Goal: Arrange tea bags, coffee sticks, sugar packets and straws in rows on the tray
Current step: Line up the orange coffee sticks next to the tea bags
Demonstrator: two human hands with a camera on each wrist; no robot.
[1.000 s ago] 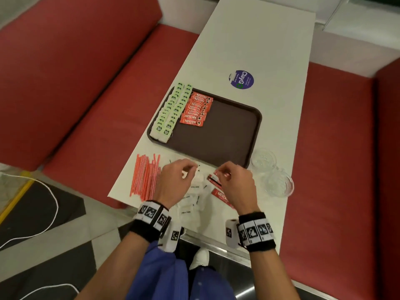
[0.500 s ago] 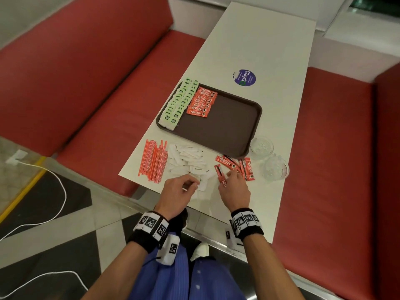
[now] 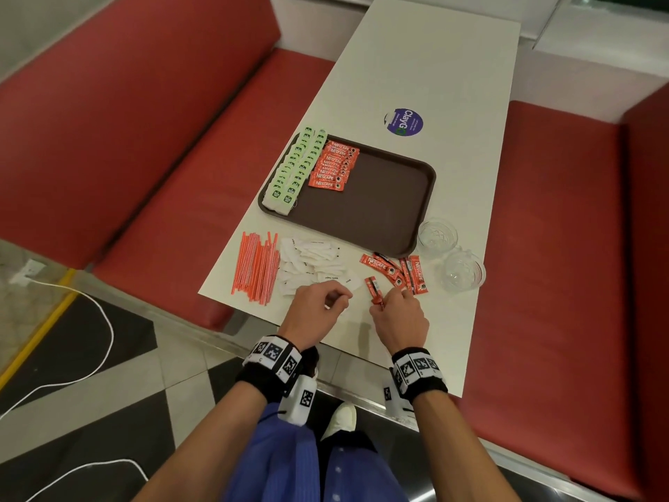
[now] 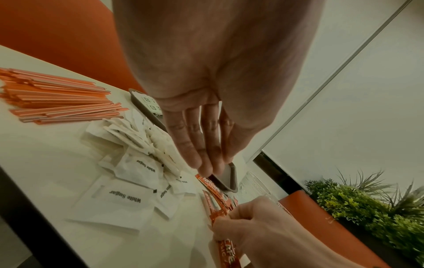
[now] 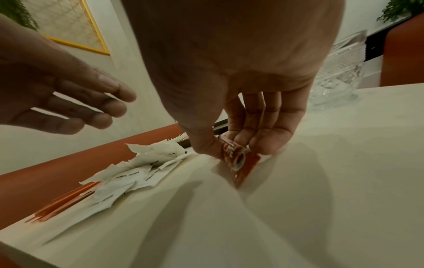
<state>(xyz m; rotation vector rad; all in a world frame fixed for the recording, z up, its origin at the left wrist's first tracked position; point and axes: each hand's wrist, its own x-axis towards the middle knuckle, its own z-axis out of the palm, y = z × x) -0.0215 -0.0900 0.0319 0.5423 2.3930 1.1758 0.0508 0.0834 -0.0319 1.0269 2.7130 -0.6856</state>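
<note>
A brown tray (image 3: pixel 380 211) carries two rows of green tea bags (image 3: pixel 295 168) along its left side and a row of red coffee sticks (image 3: pixel 333 168) beside them. On the table in front of the tray lie orange straws (image 3: pixel 255 266), a pile of white sugar packets (image 3: pixel 311 262) and loose coffee sticks (image 3: pixel 398 271). My right hand (image 3: pixel 383 302) pinches one coffee stick (image 5: pixel 241 161) between thumb and fingers, its lower end on the table. My left hand (image 3: pixel 342 300) hovers beside it over the nearest sugar packets, with its fingers straight (image 4: pixel 201 145) and nothing in them.
Two glass bowls (image 3: pixel 438 235) (image 3: pixel 463 271) stand right of the tray's near corner. A purple round sticker (image 3: pixel 404 122) lies beyond the tray. Red benches (image 3: pixel 144 139) flank the white table (image 3: pixel 416 48). Both hands are close to its near edge.
Both hands have drawn back toward the table's near edge, uncovering the sugar pile and the loose coffee sticks. The right hand has pulled one stick away from the loose ones.
</note>
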